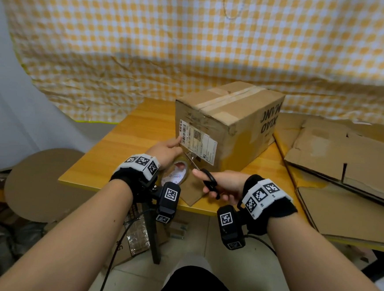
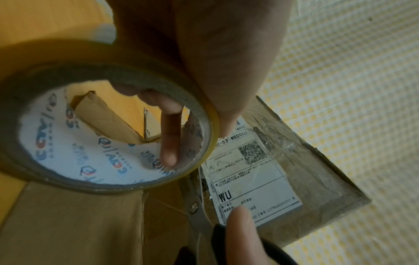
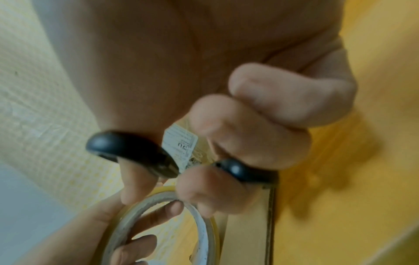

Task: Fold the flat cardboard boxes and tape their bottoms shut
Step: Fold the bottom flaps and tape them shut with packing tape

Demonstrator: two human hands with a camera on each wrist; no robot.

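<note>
The box (image 1: 227,127) stands folded up on my yellow wooden bench (image 1: 122,144), toward its far right part, a squat brown block of corrugated card with scuffed corners. A glossy strip of clear tape runs along the seam on its top face and down the near side. A white paper label (image 1: 199,146) with a barcode and fine print is stuck flat on that near face, wrinkled under film. One flap (image 1: 191,191) lies open toward me on the bench, its raw fluted edge showing.

My left hand (image 1: 165,152) holds the roll (image 1: 175,172), a thin ring of yellowish tape on a white printed core; my fingers (image 2: 169,136) curl through the hole while the thumb tip rests against the label's left edge. From the roll a clear length of tape stretches up to the box.

My right hand (image 1: 223,184) holds the scissors (image 1: 203,176), thumb and fingers (image 3: 244,138) hooked snugly through the smooth black loops. The dull steel blades point up and left at the stretched tape, just beside the roll; I cannot tell how far they gape.

To the right, flat cardboard (image 1: 346,162) lies in a loose heap of creased, notched sheets on a second bench. Behind hangs a crinkled cloth (image 1: 194,42) in yellow and white checks. A round brown stool (image 1: 46,179) sits near left.
</note>
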